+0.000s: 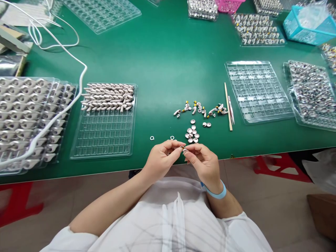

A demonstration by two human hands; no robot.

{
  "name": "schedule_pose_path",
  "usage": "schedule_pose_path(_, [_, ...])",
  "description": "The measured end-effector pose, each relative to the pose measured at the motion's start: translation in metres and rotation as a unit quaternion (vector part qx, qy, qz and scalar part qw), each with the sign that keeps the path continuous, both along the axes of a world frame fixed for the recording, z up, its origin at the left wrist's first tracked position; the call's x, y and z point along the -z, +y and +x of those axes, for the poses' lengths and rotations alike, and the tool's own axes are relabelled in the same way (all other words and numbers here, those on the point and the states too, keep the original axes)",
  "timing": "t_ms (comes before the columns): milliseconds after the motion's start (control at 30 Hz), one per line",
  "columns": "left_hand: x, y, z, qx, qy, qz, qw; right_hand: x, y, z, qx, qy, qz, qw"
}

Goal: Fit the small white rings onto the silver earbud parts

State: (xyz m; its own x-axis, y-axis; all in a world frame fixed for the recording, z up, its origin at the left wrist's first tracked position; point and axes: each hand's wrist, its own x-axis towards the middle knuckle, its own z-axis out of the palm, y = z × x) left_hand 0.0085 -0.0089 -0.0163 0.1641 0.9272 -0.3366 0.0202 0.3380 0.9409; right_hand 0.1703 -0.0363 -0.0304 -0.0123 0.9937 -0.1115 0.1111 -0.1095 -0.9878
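Observation:
My left hand (160,159) and my right hand (203,162) meet at the near edge of the green table (162,59). Both pinch something tiny and metallic (183,149) between thumbs and fingertips; it looks like a small ring or cap. Just beyond my fingers lies a cluster of small silver caps (192,134). Farther off is a scatter of white earbud shells (201,109). Two loose rings (152,138) lie left of the caps. A blue band circles my right wrist.
A clear tray (105,136) with a row of white shells sits at left, beside stacked full trays (28,119) crossed by a white cable (76,89). An empty clear tray (258,91), a wooden stick (228,106), tweezers and more filled trays lie right. A blue basket (309,24) stands far right.

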Motion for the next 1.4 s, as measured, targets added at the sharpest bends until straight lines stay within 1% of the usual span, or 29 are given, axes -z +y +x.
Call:
schedule_pose_path(100, [-0.0001,-0.0009,-0.0001,0.020,0.003,0.013,1.000,0.0007,0.0017,-0.0002,0.007,0.034,-0.018,0.999])
schedule_pose_path(267, [-0.0014,-0.0013,-0.0009,0.034,0.013,0.022,0.999,-0.0013,0.0050,-0.0003,0.013,0.035,-0.039,0.999])
schedule_pose_path(400, [-0.0004,-0.0028,-0.0034,0.056,0.020,0.045,0.997,-0.0022,0.0069,0.0003,0.015,0.064,-0.056,0.996])
schedule_pose_path(533, [0.0010,-0.0050,-0.0044,0.055,0.042,0.066,0.995,-0.0011,0.0076,0.0009,0.008,0.098,-0.070,0.993])
schedule_pose_path(667, [-0.0007,-0.0054,-0.0033,0.053,0.077,0.070,0.993,0.0010,0.0078,0.0016,0.000,0.117,-0.082,0.990])
schedule_pose_path(800, [-0.0015,-0.0047,-0.0028,0.052,0.072,0.063,0.994,0.0041,0.0081,0.0019,-0.001,0.136,-0.086,0.987])
schedule_pose_path(933, [-0.0003,-0.0044,-0.0036,0.063,0.051,0.055,0.995,0.0053,0.0091,0.0022,-0.005,0.144,-0.089,0.986])
schedule_pose_path(1133, [-0.0004,-0.0034,-0.0061,0.079,0.059,0.064,0.993,0.0028,0.0103,0.0028,-0.015,0.158,-0.092,0.983])
schedule_pose_path(1267, [-0.0005,-0.0024,-0.0078,0.094,0.056,0.074,0.991,-0.0014,0.0095,0.0045,-0.019,0.140,-0.096,0.985])
schedule_pose_path(1400, [0.0003,-0.0028,-0.0065,0.092,0.080,0.099,0.988,-0.0037,0.0090,0.0063,-0.026,0.125,-0.093,0.987])
